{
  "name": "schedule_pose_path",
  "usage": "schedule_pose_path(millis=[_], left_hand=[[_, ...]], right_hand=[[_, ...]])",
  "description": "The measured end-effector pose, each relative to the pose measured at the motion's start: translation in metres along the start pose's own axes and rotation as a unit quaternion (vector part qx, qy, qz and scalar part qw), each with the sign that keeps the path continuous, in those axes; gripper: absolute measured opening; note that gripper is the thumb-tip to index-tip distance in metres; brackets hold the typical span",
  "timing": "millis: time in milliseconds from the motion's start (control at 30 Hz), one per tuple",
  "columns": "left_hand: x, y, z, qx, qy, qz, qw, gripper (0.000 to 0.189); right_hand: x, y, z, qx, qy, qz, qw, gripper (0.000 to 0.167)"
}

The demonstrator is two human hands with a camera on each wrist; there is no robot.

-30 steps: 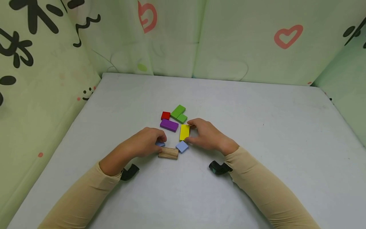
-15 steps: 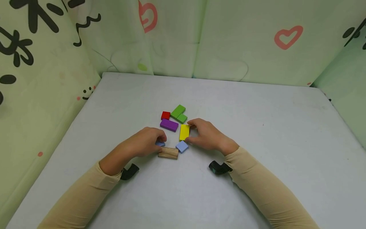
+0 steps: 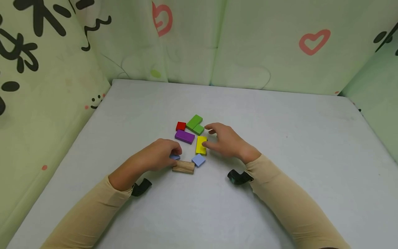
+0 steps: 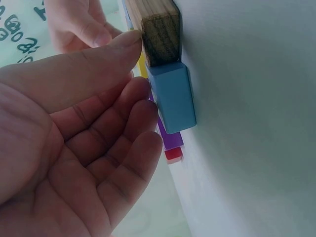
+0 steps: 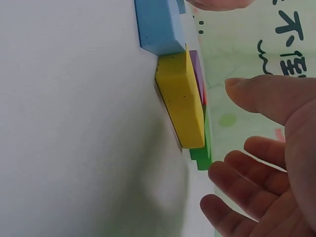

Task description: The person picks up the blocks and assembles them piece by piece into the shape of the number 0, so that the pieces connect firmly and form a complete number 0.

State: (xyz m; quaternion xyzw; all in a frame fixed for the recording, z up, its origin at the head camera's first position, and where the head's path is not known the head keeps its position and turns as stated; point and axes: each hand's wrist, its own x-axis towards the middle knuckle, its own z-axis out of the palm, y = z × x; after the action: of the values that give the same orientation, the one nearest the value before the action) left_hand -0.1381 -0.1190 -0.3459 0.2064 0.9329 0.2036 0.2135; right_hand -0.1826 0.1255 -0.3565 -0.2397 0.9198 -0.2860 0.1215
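Observation:
My left hand [image 3: 157, 155] is low at the near-left side of a group of small blocks. Its thumb tip meets the corner of the wooden block [image 4: 163, 37], and its loosely bent fingers lie along the edge of a light blue block [image 4: 173, 98], partly covered in the head view. My right hand [image 3: 228, 140], empty with fingers spread, hovers just right of the yellow block [image 3: 200, 150]; its thumb overlaps that block in the head view, while the right wrist view shows a gap. A second light blue block [image 3: 198, 160] sits between the yellow and wooden ones.
Beyond them lie a purple block [image 3: 185, 137], a red block [image 3: 181, 126] and green blocks [image 3: 194, 122], forming a rough ring with the others on the white table [image 3: 280, 138]. A patterned pale green curtain [image 3: 248, 41] encloses the table's back and sides.
My right hand has let go of the yellow block and risen slightly up and away, its fingers spreading. The left hand and the blocks have stayed in place.

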Motion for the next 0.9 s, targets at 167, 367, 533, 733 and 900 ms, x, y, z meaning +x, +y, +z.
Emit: schedule_pose_path(millis=[167, 367, 533, 733, 900], left_hand=[[0.001, 0.0, 0.0, -0.004, -0.001, -0.002, 1.0, 0.027], [0.001, 0.0, 0.0, -0.008, -0.004, 0.0, 1.0, 0.026], [0.001, -0.001, 0.0, -0.007, -0.004, 0.002, 1.0, 0.026], [0.001, -0.003, 0.0, -0.01, -0.003, 0.006, 0.9999, 0.027], [0.001, -0.003, 0.0, -0.013, -0.004, 0.007, 0.9999, 0.026]], right_hand=[[0.009, 0.001, -0.004, 0.007, 0.015, 0.001, 0.9999, 0.058], [0.026, 0.002, -0.003, 0.015, 0.027, 0.018, 0.9994, 0.055], [0.04, 0.001, -0.001, 0.019, 0.025, 0.04, 0.9987, 0.053], [0.052, 0.003, 0.002, 0.016, 0.011, 0.061, 0.998, 0.053], [0.056, 0.002, 0.001, -0.003, 0.0, 0.07, 0.9976, 0.049]])
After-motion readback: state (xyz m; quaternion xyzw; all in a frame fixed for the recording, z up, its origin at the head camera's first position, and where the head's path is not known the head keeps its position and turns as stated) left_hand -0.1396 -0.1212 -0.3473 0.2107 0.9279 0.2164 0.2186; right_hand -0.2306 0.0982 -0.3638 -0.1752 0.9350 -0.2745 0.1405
